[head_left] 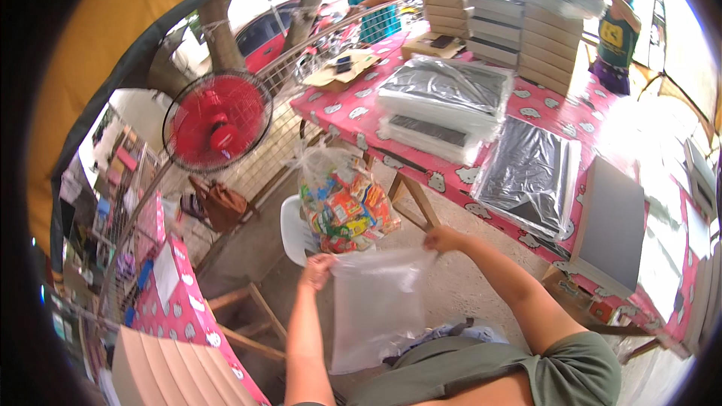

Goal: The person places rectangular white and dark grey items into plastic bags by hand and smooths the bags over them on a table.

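Observation:
A transparent plastic bag (380,308) hangs in front of me, spread between my two hands. My left hand (317,271) pinches its upper left corner, and my right hand (444,239) grips the upper right corner. Nothing shows inside the bag. Its lower edge reaches down beside my lap. Just beyond it, a large knotted bag of colourful snack packets (347,207) rests on a white plastic chair (295,229). To the right on the table lies a dark flat item wrapped in plastic (528,177), and nearer me a stack of grey boards (613,229).
The long table has a pink patterned cover (342,109). It bears more wrapped stacks (444,94) and tall piles of boxes (553,49). A red fan (218,120) stands at left, above a cardboard stack (177,368) nearer me. Two people (374,0) (617,37) stand beyond the table.

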Demonstrator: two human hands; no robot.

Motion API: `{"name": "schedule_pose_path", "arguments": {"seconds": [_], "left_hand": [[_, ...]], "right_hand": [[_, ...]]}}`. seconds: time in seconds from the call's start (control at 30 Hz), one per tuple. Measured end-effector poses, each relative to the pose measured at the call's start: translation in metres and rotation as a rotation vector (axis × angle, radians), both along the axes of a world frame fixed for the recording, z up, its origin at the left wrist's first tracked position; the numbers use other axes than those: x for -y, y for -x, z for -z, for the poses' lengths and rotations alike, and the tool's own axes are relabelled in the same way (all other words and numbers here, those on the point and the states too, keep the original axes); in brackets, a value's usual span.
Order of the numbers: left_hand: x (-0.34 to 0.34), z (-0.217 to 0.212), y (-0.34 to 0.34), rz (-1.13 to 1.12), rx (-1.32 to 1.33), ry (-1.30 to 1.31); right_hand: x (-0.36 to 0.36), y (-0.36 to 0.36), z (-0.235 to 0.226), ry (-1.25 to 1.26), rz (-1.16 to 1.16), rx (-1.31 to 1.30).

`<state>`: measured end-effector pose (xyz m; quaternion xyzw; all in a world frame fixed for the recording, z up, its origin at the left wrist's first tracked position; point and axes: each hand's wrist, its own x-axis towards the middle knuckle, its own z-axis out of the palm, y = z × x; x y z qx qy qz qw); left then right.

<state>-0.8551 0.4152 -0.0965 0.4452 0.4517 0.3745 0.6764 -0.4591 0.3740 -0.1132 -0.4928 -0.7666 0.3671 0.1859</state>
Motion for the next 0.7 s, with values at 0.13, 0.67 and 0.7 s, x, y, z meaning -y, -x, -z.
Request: {"name": "schedule_pose_path", "arguments": {"seconds": [0.13, 0.67, 0.7], "left_hand": [[0.016, 0.051, -0.097, 0.383, -0.266, 0.115], [0.209, 0.039, -0.450, 0.887, 0.108, -0.158], [0.220, 0.019, -0.463, 0.782, 0.057, -0.434]], "right_hand": [[0.114, -0.069, 0.045, 0.222, 0.369, 0.020], [0.491, -0.217, -0.006, -0.275, 1.478, -0.064], [0.495, -0.221, -0.024, -0.282, 1.529, -0.042]]}}
